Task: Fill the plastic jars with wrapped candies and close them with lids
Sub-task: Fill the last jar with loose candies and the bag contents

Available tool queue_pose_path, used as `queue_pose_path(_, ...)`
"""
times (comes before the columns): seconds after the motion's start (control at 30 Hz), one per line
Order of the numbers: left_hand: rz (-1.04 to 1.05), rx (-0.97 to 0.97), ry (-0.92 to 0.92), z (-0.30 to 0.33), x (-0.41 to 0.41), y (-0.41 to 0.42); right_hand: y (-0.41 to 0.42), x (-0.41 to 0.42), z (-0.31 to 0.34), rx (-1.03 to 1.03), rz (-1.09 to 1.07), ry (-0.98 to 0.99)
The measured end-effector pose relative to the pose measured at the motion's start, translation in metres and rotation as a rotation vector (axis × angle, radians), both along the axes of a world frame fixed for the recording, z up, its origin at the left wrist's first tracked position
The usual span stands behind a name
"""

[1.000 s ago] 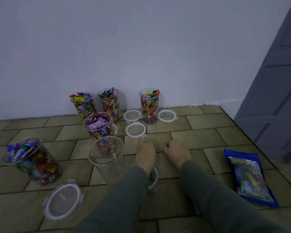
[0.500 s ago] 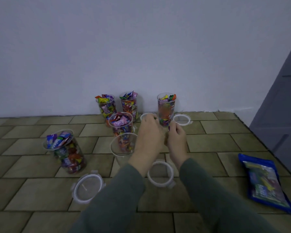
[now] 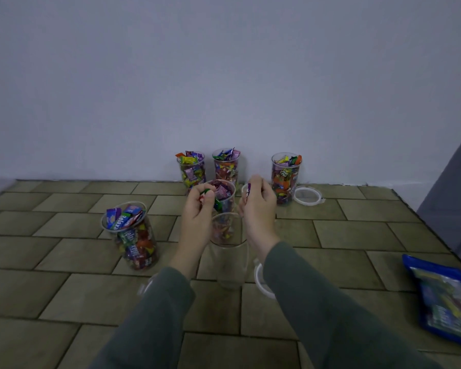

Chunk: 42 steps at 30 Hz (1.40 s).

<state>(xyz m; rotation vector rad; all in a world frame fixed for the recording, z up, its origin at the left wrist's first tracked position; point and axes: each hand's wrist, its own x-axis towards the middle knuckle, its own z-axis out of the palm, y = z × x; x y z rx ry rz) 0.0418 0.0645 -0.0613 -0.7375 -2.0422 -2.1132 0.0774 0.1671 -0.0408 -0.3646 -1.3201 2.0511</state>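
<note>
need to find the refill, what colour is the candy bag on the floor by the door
Blue-edged candy bag with a multicoloured front, head view.

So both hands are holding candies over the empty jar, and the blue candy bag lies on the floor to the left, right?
Not quite. The head view shows the blue candy bag on the right. Left hand and right hand do hold candies above the empty jar.

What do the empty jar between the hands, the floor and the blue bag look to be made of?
Empty jar: clear, smooth plastic by the look; floor tiles show through its wall. Floor: matte olive-brown tiles, likely ceramic, with dark grout lines. Blue bag: glossy printed film, probably plastic, catching light.
</note>
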Motion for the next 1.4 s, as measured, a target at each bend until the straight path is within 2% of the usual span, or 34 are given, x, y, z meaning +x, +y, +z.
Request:
queue_pose_path(0.23, -0.112, 0.038, -0.041, -0.013, 0.006, 0.004, -0.002, -0.006, -0.011, 0.070, -0.046, -0.005)
queue_pose_path(0.37, -0.041, 0.190, -0.191, -0.024, 0.010, 0.004, 0.000, -0.007, -0.012, 0.080, -0.057, -0.062)
queue_pose_path(0.5, -0.048, 0.192, -0.324, -0.041, 0.011, 0.007, 0.001, -0.005, -0.008, 0.083, -0.018, -0.097)
queue_pose_path(0.6, -0.079, 0.218, -0.509, -0.048, 0.010, 0.009, 0.002, -0.004, -0.007, 0.282, 0.038, -0.160)
queue_pose_path(0.77, -0.055, 0.231, -0.531, -0.046, 0.013, 0.013, 0.007, -0.002, 0.000, 0.699, 0.111, -0.199)
queue_pose_path(0.9, -0.061, 0.221, -0.542, -0.048, 0.012, 0.013, 0.011, -0.002, -0.013, 0.903, 0.143, -0.304)
queue_pose_path(1.1, -0.084, 0.256, -0.579, -0.049, 0.010, 0.014, 0.015, 0.003, -0.022, 0.694, 0.364, -0.221)
queue_pose_path(1.4, -0.067, 0.192, -0.522, -0.046, 0.013, 0.012, 0.018, 0.016, -0.026, 0.516, 0.375, -0.086)
